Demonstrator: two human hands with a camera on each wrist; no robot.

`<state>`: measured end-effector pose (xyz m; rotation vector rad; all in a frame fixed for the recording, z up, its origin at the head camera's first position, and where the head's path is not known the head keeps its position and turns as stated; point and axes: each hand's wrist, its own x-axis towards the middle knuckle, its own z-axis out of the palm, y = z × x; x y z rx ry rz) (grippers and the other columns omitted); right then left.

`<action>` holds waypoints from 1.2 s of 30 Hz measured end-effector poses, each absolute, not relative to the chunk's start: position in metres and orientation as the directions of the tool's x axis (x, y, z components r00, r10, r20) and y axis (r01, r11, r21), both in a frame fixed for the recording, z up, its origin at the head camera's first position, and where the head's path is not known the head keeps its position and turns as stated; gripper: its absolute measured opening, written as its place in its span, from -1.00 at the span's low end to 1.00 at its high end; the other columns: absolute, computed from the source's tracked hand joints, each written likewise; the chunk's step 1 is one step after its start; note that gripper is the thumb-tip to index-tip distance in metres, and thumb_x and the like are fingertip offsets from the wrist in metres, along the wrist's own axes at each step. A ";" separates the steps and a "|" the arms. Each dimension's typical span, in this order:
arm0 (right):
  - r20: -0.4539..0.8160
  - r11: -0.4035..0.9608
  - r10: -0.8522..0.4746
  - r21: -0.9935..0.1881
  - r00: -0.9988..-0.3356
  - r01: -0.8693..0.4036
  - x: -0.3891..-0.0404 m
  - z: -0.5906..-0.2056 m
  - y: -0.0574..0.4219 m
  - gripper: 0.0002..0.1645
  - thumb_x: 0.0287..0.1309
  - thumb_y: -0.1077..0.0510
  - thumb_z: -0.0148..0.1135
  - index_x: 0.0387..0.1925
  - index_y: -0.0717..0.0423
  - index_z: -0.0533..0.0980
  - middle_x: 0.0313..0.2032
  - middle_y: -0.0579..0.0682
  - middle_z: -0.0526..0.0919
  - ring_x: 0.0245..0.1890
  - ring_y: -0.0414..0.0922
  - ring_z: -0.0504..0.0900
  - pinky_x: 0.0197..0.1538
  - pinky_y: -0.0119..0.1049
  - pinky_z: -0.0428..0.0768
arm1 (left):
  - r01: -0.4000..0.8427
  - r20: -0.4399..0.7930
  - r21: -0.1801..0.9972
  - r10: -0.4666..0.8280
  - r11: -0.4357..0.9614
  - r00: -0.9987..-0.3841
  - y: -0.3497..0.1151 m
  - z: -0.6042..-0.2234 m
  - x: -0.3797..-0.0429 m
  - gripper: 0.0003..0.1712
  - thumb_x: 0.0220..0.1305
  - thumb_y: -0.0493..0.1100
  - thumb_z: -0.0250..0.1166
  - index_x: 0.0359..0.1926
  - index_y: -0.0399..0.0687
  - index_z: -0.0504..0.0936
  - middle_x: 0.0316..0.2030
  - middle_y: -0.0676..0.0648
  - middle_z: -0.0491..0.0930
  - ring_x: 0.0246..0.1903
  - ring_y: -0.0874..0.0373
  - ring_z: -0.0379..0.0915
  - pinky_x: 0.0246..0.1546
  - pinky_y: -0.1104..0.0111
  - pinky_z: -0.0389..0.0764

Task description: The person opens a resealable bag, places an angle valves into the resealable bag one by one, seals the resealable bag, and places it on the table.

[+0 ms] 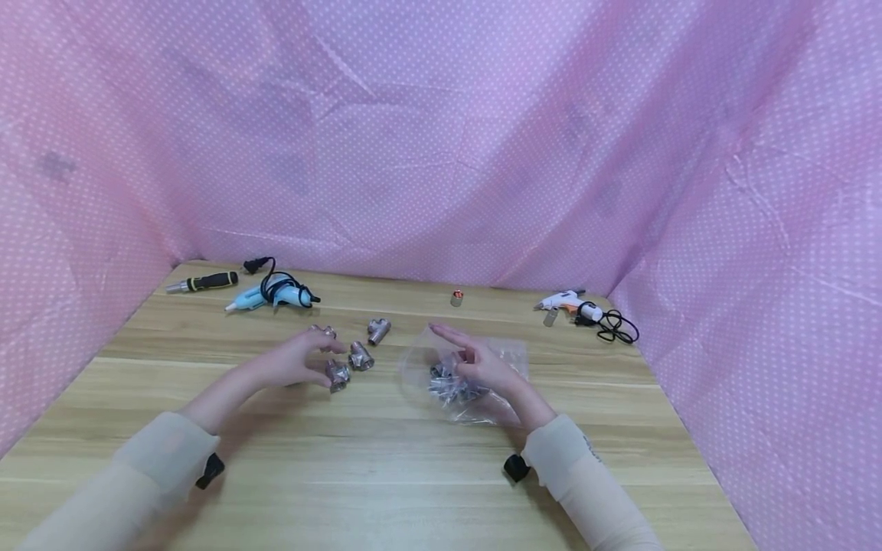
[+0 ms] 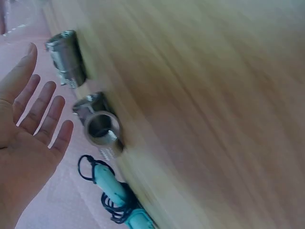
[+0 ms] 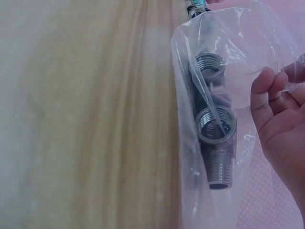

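My left hand point(image 1: 292, 361) is spread above the table beside several threaded metal tee fittings point(image 1: 360, 356), holding nothing. One fitting is partly hidden behind its fingers. In the left wrist view the fingers of the left hand point(image 2: 28, 129) are straight and apart from two fittings point(image 2: 102, 126). On the right, my right hand point(image 1: 485, 367) pinches the film of a clear plastic bag point(image 1: 511, 353). More threaded metal fittings point(image 3: 217, 126) lie inside the bag, seen through the film. The right wrist view shows the right hand point(image 3: 281, 114) with curled fingers at the bag's edge.
At the back left lie a black-handled screwdriver point(image 1: 213, 281) and a light-blue glue gun point(image 1: 289, 294) with its cord wound round it. A small metal cylinder point(image 1: 457, 298) stands at the back. A white glue gun point(image 1: 568, 301) lies back right. Pink dotted cloth point(image 1: 441, 153) surrounds the table.
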<state>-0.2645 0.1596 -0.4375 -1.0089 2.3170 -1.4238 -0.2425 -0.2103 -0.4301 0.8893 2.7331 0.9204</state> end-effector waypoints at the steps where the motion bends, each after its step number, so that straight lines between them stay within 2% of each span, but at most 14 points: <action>1: 0.142 0.291 -0.666 -0.854 -0.732 -0.431 -0.264 -0.437 0.159 -0.06 0.00 0.45 0.03 0.40 -0.23 0.15 0.43 -0.18 0.10 -0.70 -0.25 0.24 -0.62 -0.43 0.39 | 0.496 0.062 0.583 0.573 0.643 -0.817 -0.212 -0.432 -0.243 -0.32 -0.11 -0.13 0.49 0.09 -0.21 0.51 0.08 -0.20 0.52 0.13 -0.20 0.36 0.19 -0.10 0.33; 6: 0.116 0.321 -0.675 -0.844 -0.729 -0.431 -0.262 -0.435 0.156 -0.10 0.06 0.48 0.01 0.42 -0.11 0.12 0.44 -0.12 0.10 -0.71 -0.28 0.23 -0.63 -0.44 0.37 | 0.467 0.014 0.619 0.586 0.632 -0.810 -0.218 -0.436 -0.244 -0.34 -0.09 -0.18 0.48 0.10 -0.22 0.51 0.09 -0.24 0.51 0.11 -0.20 0.40 0.15 -0.05 0.41; 10: 0.091 0.345 -0.677 -0.837 -0.730 -0.424 -0.260 -0.433 0.154 -0.12 0.08 0.49 -0.01 0.43 -0.05 0.10 0.44 -0.08 0.10 -0.72 -0.28 0.22 -0.67 -0.44 0.33 | 0.450 -0.017 0.617 0.583 0.645 -0.812 -0.219 -0.440 -0.246 -0.45 -0.03 -0.27 0.43 0.06 -0.19 0.54 0.07 -0.24 0.52 0.07 -0.17 0.44 0.09 0.01 0.49; 15: 0.073 0.348 -0.676 -0.845 -0.733 -0.406 -0.260 -0.432 0.154 -0.07 0.04 0.48 0.03 0.42 -0.17 0.12 0.44 -0.09 0.09 -0.69 -0.28 0.27 -0.66 -0.45 0.36 | 0.453 -0.027 0.600 0.583 0.659 -0.812 -0.217 -0.443 -0.250 -0.61 0.02 -0.36 0.36 -0.06 -0.11 0.61 -0.07 -0.12 0.60 -0.05 -0.05 0.52 0.00 0.09 0.57; 20: 0.078 0.328 -0.690 -0.853 -0.720 -0.407 -0.261 -0.433 0.156 -0.07 0.06 0.43 0.02 0.41 -0.28 0.13 0.44 -0.16 0.08 -0.72 -0.24 0.28 -0.70 -0.39 0.36 | 0.456 -0.027 0.611 0.592 0.648 -0.805 -0.217 -0.444 -0.252 -0.72 0.06 -0.36 0.33 -0.18 -0.01 0.63 -0.19 0.03 0.62 -0.13 0.09 0.53 -0.04 0.16 0.58; 29: 0.108 0.308 -0.689 -0.851 -0.717 -0.424 -0.262 -0.434 0.157 -0.09 0.03 0.44 0.03 0.41 -0.18 0.15 0.42 -0.18 0.13 -0.72 -0.25 0.20 -0.69 -0.43 0.30 | 0.502 0.055 0.594 0.591 0.629 -0.805 -0.215 -0.437 -0.248 -0.76 0.13 -0.30 0.31 -0.17 0.03 0.64 -0.14 0.03 0.60 -0.04 0.02 0.48 0.04 0.06 0.51; 32: 0.113 0.296 -0.695 -0.855 -0.710 -0.425 -0.262 -0.434 0.157 -0.10 0.04 0.45 0.03 0.41 -0.13 0.14 0.43 -0.15 0.12 -0.72 -0.26 0.19 -0.68 -0.44 0.30 | 0.512 0.099 0.599 0.577 0.616 -0.811 -0.210 -0.432 -0.246 -0.77 0.13 -0.30 0.30 -0.15 -0.03 0.64 -0.17 0.04 0.59 -0.09 0.06 0.47 -0.01 0.11 0.53; 36: 0.096 0.293 -0.693 -0.868 -0.715 -0.400 -0.262 -0.433 0.157 -0.09 0.04 0.45 0.01 0.42 -0.19 0.13 0.43 -0.18 0.11 -0.70 -0.27 0.20 -0.66 -0.45 0.31 | 0.528 0.172 0.606 0.550 0.595 -0.817 -0.201 -0.425 -0.243 -0.76 0.13 -0.31 0.31 -0.13 -0.14 0.63 -0.20 -0.01 0.61 -0.19 0.12 0.51 -0.12 0.25 0.60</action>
